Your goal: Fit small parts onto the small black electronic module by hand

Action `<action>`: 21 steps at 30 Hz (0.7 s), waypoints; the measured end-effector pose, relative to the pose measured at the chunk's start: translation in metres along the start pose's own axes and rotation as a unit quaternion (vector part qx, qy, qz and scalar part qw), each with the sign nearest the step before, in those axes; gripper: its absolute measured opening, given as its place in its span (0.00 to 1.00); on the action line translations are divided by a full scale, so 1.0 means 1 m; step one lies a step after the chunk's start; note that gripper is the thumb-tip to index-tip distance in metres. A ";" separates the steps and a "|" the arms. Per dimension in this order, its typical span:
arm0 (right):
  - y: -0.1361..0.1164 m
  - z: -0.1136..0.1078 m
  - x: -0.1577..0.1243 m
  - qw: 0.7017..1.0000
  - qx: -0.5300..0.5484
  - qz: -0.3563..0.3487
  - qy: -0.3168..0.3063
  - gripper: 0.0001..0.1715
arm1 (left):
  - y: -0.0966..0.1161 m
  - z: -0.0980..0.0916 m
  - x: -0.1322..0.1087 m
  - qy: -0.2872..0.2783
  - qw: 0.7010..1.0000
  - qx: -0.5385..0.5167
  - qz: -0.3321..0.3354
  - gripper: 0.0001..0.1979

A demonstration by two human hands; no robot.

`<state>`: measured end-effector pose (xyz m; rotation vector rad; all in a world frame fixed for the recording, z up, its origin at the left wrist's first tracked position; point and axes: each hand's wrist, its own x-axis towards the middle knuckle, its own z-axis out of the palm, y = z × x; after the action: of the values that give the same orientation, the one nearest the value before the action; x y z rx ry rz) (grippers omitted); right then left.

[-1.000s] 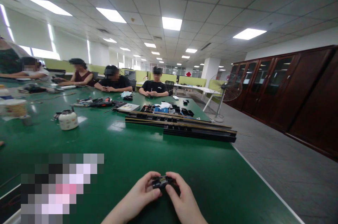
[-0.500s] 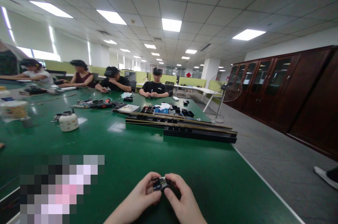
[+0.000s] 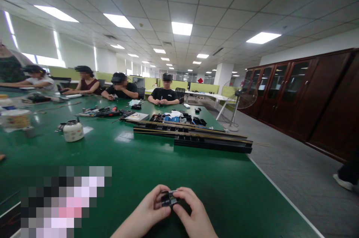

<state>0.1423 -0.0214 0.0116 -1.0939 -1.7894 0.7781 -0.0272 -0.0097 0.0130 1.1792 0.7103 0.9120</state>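
Between my two hands is a small black part with silvery, shiny areas, held just above the green tabletop near its front. My left hand grips its left side, thumb below and fingers curled behind. From the right, my right hand pinches the same part between thumb and forefinger. Fingers cover both ends of it, and its exact kind cannot be made out.
Long black channels with thin brass-coloured rods lie across the table ahead. Behind them are dark trays and tools. A cream jar stands at left. Several people sit along the far side; a fan stands right.
The small black part has tilted slightly in my fingers, showing its silvery edge differently. Both hands stay in nearly the same place. A person's foot at the far right has shifted.
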 end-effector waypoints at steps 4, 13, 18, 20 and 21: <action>-0.002 0.000 0.000 1.000 -0.002 -0.001 -0.013 0.11 | -0.002 -0.001 0.001 0.005 1.000 -0.007 -0.014 0.18; 0.001 0.001 0.001 0.999 -0.013 0.010 -0.029 0.12 | 0.005 -0.001 -0.001 0.009 0.999 0.037 -0.011 0.20; -0.001 0.001 0.001 0.999 -0.013 0.011 -0.031 0.12 | 0.001 -0.002 -0.001 0.022 0.999 0.047 -0.004 0.20; -0.001 0.002 0.001 0.999 -0.016 0.014 -0.034 0.11 | 0.000 -0.002 0.000 0.020 0.999 0.048 -0.003 0.20; 0.000 0.002 0.001 0.999 -0.017 0.016 -0.035 0.11 | -0.001 -0.003 0.000 0.019 0.999 0.043 -0.002 0.20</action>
<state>0.1402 -0.0210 0.0111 -1.1333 -1.8546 0.8170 -0.0295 -0.0085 0.0118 1.2389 0.7893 0.9114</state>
